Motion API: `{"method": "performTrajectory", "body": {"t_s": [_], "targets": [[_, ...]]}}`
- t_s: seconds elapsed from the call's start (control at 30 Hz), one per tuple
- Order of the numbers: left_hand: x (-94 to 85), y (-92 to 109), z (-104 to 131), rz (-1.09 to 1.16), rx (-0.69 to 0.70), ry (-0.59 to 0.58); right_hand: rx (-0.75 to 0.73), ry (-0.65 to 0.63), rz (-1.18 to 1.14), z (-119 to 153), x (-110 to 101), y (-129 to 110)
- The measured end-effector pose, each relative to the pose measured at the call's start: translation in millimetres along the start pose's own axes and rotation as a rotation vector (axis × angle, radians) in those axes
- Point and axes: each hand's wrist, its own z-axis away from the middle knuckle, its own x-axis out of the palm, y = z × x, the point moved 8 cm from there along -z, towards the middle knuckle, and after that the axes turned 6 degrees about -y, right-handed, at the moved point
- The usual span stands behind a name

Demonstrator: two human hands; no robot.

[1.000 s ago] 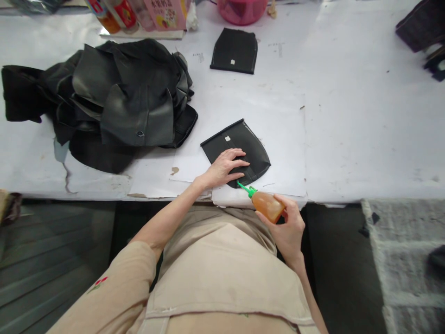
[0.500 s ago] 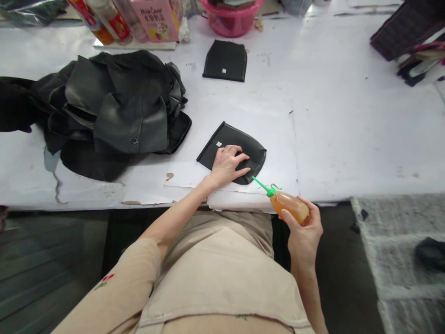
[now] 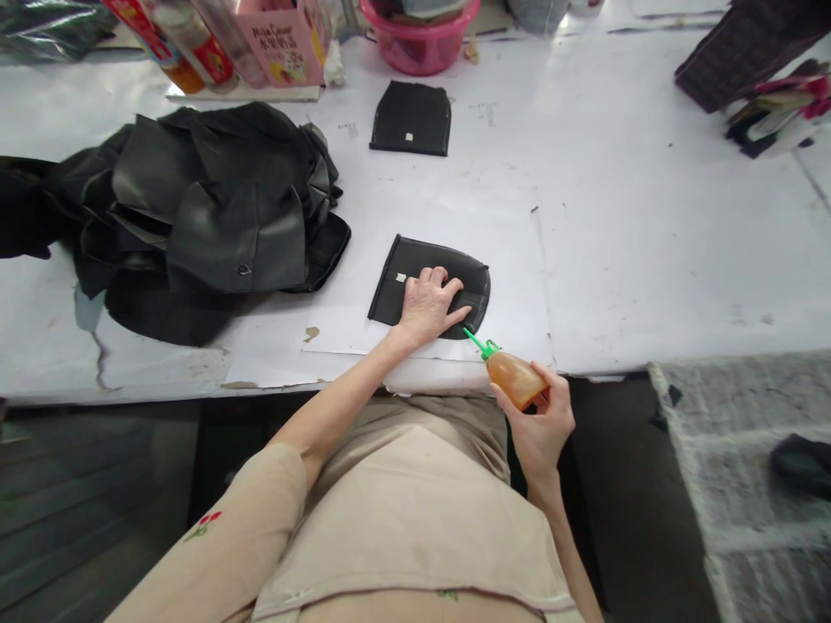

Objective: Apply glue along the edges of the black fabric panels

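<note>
A black leather-like piece [image 3: 389, 294] with a small white tag and one rounded end lies flat near the table's front edge. Pressed on top of it is my left hand [image 3: 429, 307], fingers spread. My right hand [image 3: 542, 420] grips a squeeze bottle [image 3: 516, 378] of amber liquid with a green nozzle. The nozzle tip is at the piece's rounded edge, close to my left thumb; whether it touches I cannot tell. Farther back lies a second black piece [image 3: 411, 119] of similar shape, also with a white tag.
To the left is a large heap of black pieces [image 3: 234, 225] on the white-covered table [image 3: 616, 216]. Bottles, a pink box [image 3: 282, 43] and a pink basin [image 3: 421, 43] stand along the back. A dark holder [image 3: 733, 61] sits at the right, and grey fabric [image 3: 733, 450] below it.
My right hand has moved left with the bottle, its nozzle following the piece's edge. The black piece has turned slightly under my left hand. The whole view has shifted a little.
</note>
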Motion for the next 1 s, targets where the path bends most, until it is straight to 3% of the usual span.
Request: {"method": "performTrajectory", "body": {"t_s": [0.43,0.8,1.0], "targets": [[-0.7,-1.6,0.4,-0.015,0.014,-0.024,-0.181,0.019,0.251,0.0,-8.5,-21.9],[0.7,-0.6,1.4,-0.026,0.004,-0.009,-0.159,0.009,0.265,4.7,-6.0,-31.3],[2.4,-2.0,1.1,0.007,0.004,-0.010,-0.101,0.031,0.217,4.1,-7.5,-21.6]]}}
